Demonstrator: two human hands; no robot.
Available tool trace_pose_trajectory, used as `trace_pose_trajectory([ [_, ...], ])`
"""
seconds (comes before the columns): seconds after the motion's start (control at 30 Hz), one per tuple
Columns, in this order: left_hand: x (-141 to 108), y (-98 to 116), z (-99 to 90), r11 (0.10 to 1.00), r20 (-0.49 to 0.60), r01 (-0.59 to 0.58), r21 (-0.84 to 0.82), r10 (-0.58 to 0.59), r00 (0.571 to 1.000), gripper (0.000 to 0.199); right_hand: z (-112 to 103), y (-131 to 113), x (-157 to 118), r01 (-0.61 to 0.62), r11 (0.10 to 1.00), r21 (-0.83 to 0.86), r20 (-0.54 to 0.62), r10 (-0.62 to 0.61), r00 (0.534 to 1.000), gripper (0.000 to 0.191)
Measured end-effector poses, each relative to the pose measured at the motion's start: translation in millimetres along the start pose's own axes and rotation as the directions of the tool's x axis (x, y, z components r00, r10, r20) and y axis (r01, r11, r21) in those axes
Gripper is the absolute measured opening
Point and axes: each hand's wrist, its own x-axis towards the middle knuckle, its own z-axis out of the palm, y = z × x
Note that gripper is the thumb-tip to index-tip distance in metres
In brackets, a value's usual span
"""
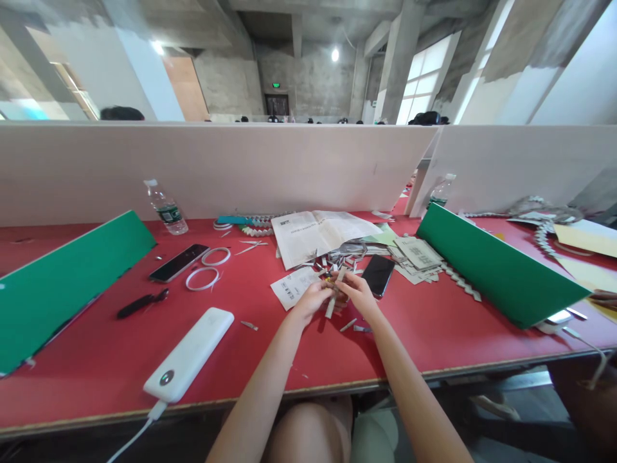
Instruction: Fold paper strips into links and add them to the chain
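My left hand [312, 300] and my right hand [357, 290] meet above the red table. Both are closed on a narrow folded paper strip [330, 308], whose lower end sticks out downward between them. Some fingertips are hidden, and a small yellow bit shows near them. Just beyond the hands lies a pile of folded paper pieces [345, 258]. A printed sheet [295, 287] is close to my left hand, and a black phone [378, 276] lies right of my right hand. Loose strips [348, 325] rest on the table below my right hand.
A white power bank [190, 354] with a cable, a second phone [179, 263], white rings [202, 278] and a black-handled tool [142, 303] lie to the left. Green boards [499, 263] stand on both sides. A newspaper [318, 233] and a bottle [166, 209] are near the partition [216, 164].
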Motion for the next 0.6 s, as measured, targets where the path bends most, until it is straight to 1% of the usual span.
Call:
trace_pose_trajectory([
  [0.1,-0.7,-0.4,1.0,1.000,0.011,0.006,0.021,-0.006,1.000,0.019,0.2,1.2,-0.2,-0.023,0.999,0.033,-0.012,0.023,1.000,0.029],
  [0.23,-0.8,0.3,3.2,0.997,-0.023,0.025,0.073,-0.023,0.999,0.018,-0.3,3.7,-0.2,-0.020,0.997,0.076,-0.046,0.024,0.999,0.027],
  [0.33,-0.7,0.9,4.1,0.996,-0.023,0.017,0.093,-0.015,1.000,0.018,-0.2,5.8,0.1,-0.016,0.995,0.101,-0.048,0.021,0.999,0.026],
  [0.5,-0.3,0.2,2.8,0.997,-0.011,0.014,0.080,-0.013,1.000,0.022,-0.3,6.3,0.0,-0.034,0.998,0.050,-0.042,0.036,0.998,0.031],
  [0.6,1.1,-1.6,1.1,0.998,-0.005,0.012,0.062,-0.011,1.000,0.024,-1.1,3.9,-0.9,-0.050,0.997,0.057,-0.025,0.052,0.998,0.031],
])
